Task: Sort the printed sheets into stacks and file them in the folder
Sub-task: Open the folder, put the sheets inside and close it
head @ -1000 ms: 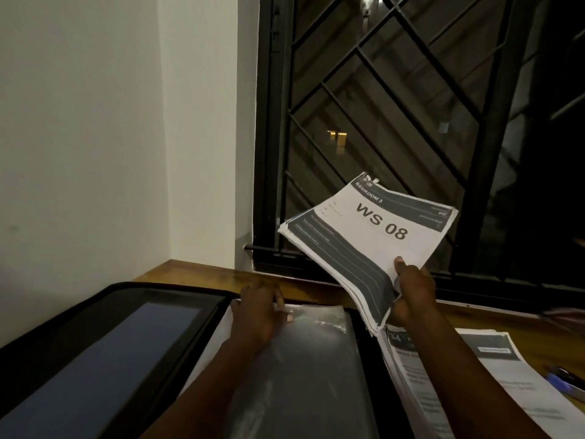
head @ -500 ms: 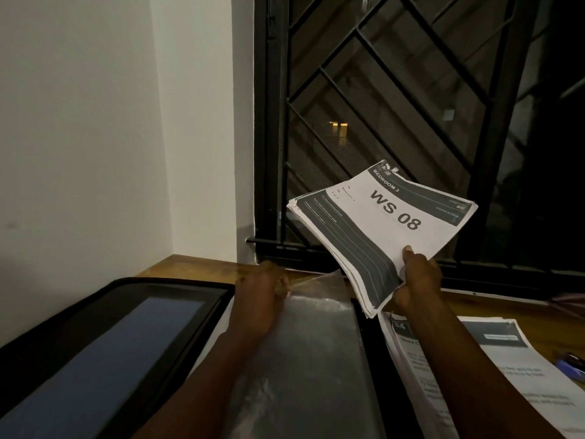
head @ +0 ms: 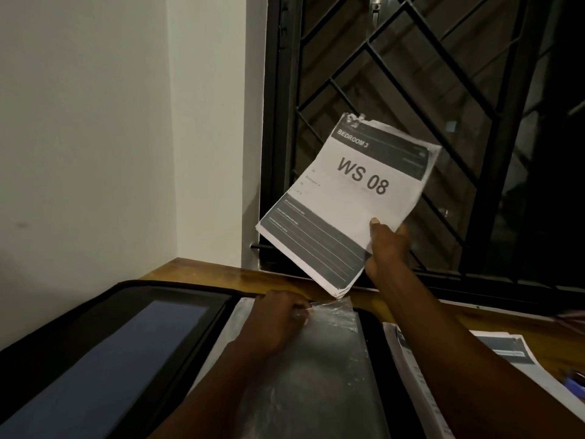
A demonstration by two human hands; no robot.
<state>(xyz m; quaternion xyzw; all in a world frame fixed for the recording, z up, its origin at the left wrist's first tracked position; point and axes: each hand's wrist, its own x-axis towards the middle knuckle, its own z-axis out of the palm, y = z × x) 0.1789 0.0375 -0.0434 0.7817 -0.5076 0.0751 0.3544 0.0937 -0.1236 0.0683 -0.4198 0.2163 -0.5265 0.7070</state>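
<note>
Sheets (head: 348, 198) marked WS 08, dog-eared, gripped in right hand (head: 389, 245), left hand (head: 278, 318) fingers (head: 300, 313) pinching clear sleeve (head: 316, 375).

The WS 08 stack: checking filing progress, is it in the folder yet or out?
Out. The right hand holds the WS 08 stack raised above the plastic sleeve, whose top edge the left hand pinches.

Wall: plain white painted wall (head: 95, 137), filling the left side and turning a corner just beside the window.
Window: dark metal-framed window (head: 273, 122), with darkness behind the glass.
Grille: black metal grille of crossing diagonal bars (head: 505, 122), set across the window.
Table: brown wooden tabletop (head: 196, 269), reaching the wall corner and running under the window frame.
Right edge: small blue object (head: 576, 380) on the table, cut off by the picture edge.
</note>
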